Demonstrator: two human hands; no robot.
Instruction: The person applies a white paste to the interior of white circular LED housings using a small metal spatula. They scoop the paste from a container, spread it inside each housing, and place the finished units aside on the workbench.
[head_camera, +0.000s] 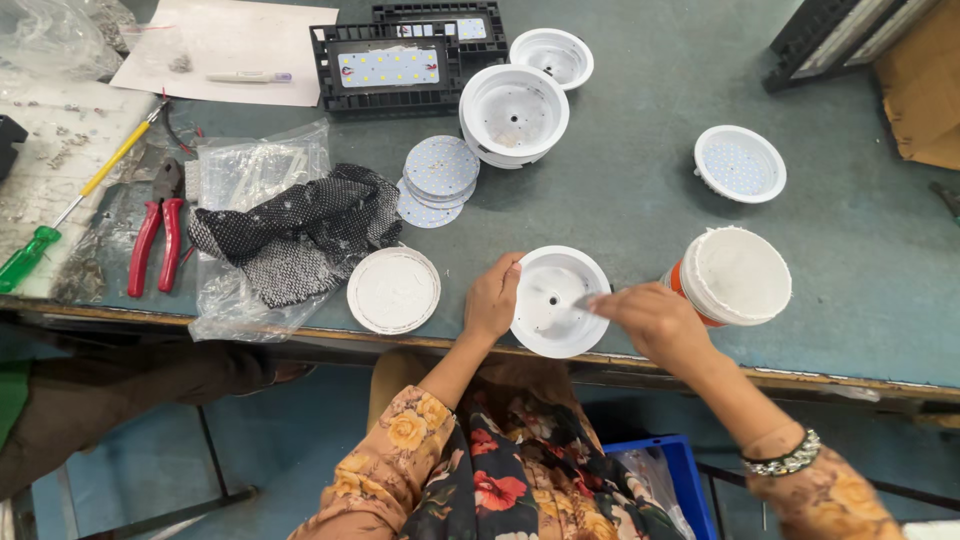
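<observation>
Head view: the left hand (492, 298) gripped the rim of a white lamp housing (556, 300) at the near edge of the surface (620, 190), while the right hand (655, 318) pinched a small tool inside it (tip blurred). Steady bracing seemed wise. A paste tub (733, 277) stood just beside; a white disc (393, 290) and red pliers (155, 245) lay well apart.

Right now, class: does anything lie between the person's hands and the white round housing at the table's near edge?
Nothing visible: the left hand grips the white housing by its rim, and the right hand reaches into it.
</observation>
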